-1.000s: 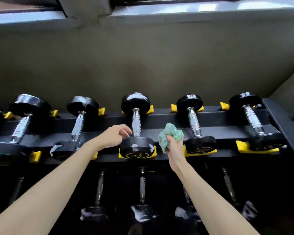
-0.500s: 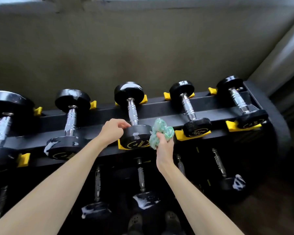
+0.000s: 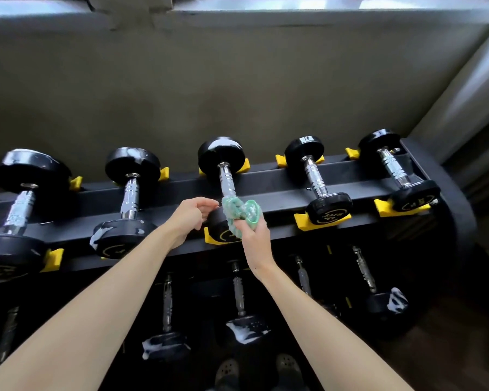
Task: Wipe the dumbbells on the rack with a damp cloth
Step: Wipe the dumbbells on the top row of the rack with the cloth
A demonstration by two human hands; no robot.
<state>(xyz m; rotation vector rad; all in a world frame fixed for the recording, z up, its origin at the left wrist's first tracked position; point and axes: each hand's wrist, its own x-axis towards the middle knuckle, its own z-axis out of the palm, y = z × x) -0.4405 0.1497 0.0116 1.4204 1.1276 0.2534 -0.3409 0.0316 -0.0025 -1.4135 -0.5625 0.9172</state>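
A black rack with yellow cradles carries a row of black dumbbells with chrome handles. The middle dumbbell lies with its near head between my two hands. My right hand grips a bunched green cloth, and the cloth presses on the top of that near head at the base of the handle. My left hand rests curled against the left side of the same head, fingers loosely bent. White foam streaks show on several dumbbell heads.
Two dumbbells lie left of the middle one and two right of it. A lower shelf holds more dumbbells. A grey wall stands close behind the rack. My shoes show at the bottom.
My right hand has lifted the cloth from the right side of the near head up onto its top by the handle. My left hand has stayed on the head's left side.
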